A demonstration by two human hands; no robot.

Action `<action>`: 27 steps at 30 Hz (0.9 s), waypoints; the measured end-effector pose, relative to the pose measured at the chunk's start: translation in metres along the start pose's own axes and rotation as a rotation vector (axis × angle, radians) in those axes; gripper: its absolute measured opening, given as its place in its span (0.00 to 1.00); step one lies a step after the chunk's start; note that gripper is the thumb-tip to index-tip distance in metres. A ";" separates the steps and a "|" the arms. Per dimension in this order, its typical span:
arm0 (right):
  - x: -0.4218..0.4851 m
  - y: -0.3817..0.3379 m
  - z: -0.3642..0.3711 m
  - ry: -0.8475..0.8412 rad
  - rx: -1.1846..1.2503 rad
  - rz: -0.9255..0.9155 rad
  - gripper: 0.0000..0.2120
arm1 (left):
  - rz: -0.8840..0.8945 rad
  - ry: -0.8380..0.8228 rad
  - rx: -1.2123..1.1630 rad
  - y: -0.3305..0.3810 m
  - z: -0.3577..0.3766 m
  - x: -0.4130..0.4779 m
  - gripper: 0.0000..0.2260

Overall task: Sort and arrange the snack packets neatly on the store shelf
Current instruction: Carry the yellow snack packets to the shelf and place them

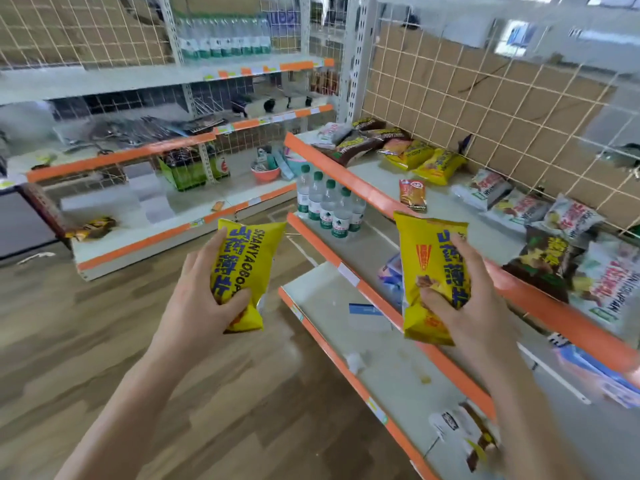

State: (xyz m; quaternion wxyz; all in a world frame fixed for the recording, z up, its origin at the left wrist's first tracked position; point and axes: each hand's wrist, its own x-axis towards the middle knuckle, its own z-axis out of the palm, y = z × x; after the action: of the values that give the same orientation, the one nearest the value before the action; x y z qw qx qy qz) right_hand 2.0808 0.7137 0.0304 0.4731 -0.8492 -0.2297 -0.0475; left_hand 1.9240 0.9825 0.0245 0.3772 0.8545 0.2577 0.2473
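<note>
While both hands hang out over the aisle floor, short of the shelving, I read this as the carry step, not yet the placing.

Left hand: fingers and thumb curled round the lower half of a yellow snack packet, held upright, print facing me. Right hand: same wrap on a second yellow packet, thumb across its front, the bag overlapping the orange shelf lip in my view. One packet per hand, gripped low on the soft bag, probably so the tops are free to go down first. Both match in colour and lettering, so I judge them a pair meant for one group.

Past them, top shelf: a small red packet lies alone near the lip. White packets and a dark green-and-brown packet lie in a loose row to the right.

Further along, a cluster of like yellow packets lies overlapped near the wire grid back, with dark brown packets beyond. That yellow cluster looks the likely home.

Water bottles stand on the shelf below, apart from the snacks.
</note>
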 end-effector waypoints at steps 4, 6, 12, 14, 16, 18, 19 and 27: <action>0.048 -0.002 0.028 -0.021 0.014 -0.010 0.35 | -0.010 0.033 0.009 -0.014 0.001 0.047 0.37; 0.070 -0.003 0.044 -0.024 -0.006 -0.023 0.35 | -0.001 0.032 0.006 -0.025 0.002 0.073 0.37; 0.134 -0.007 0.096 0.043 -0.034 0.022 0.35 | 0.069 -0.013 -0.027 -0.060 0.008 0.173 0.37; 0.156 -0.010 0.114 0.082 -0.036 0.046 0.35 | 0.118 -0.037 -0.041 -0.070 0.009 0.212 0.37; 0.176 -0.015 0.130 0.133 -0.044 0.079 0.36 | 0.165 -0.074 -0.063 -0.077 0.010 0.251 0.38; 0.194 -0.018 0.146 0.184 -0.057 0.108 0.36 | 0.211 -0.115 -0.077 -0.082 0.015 0.288 0.38; 0.202 -0.019 0.153 0.208 -0.067 0.122 0.36 | 0.232 -0.136 -0.079 -0.084 0.019 0.305 0.38; 0.250 -0.005 0.166 0.363 -0.121 0.270 0.36 | 0.323 -0.362 -0.184 -0.074 0.075 0.400 0.38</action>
State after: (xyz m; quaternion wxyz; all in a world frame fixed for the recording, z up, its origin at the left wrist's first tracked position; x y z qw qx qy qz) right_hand 2.2784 0.9390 0.0176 0.4568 -0.8766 -0.0217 -0.1495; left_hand 2.2489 1.2380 0.0142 0.4491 0.8770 0.0225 0.1696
